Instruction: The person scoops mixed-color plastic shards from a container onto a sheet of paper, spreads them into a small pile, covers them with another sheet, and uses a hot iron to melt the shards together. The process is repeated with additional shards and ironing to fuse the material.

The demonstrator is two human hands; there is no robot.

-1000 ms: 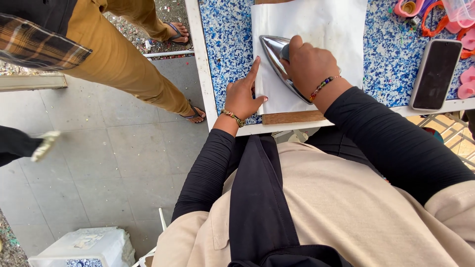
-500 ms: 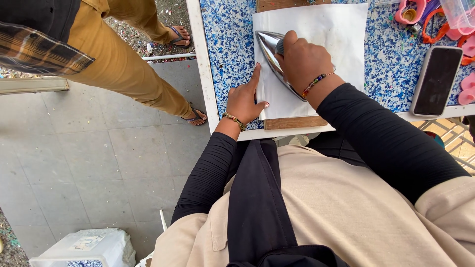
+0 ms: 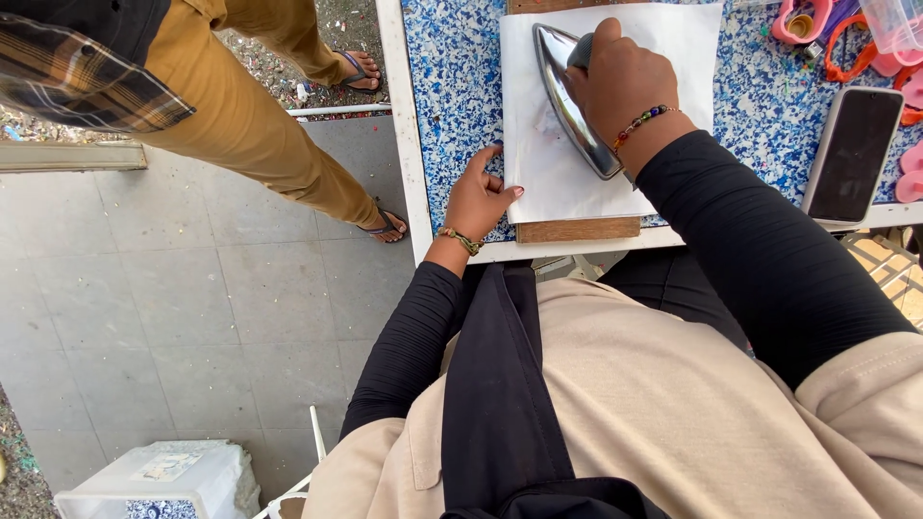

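A shiny metal iron (image 3: pixel 569 96) rests on a white sheet of paper (image 3: pixel 558 173) laid over a wooden board (image 3: pixel 577 230) on the blue speckled table (image 3: pixel 452 96). My right hand (image 3: pixel 620 82) grips the iron's handle from above. Flat on the sheet's left edge lies my left hand (image 3: pixel 478 200), fingers spread, pressing the paper near its lower left corner.
A black phone (image 3: pixel 852 154) lies at the table's right. Pink and orange plastic pieces (image 3: pixel 817 24) sit at the top right. Another person in tan trousers (image 3: pixel 260 115) and sandals stands left of the table. A white box (image 3: pixel 154 476) is on the tiled floor.
My right hand has slid the iron farther up the paper, away from me. My left hand stays on the sheet's left edge.
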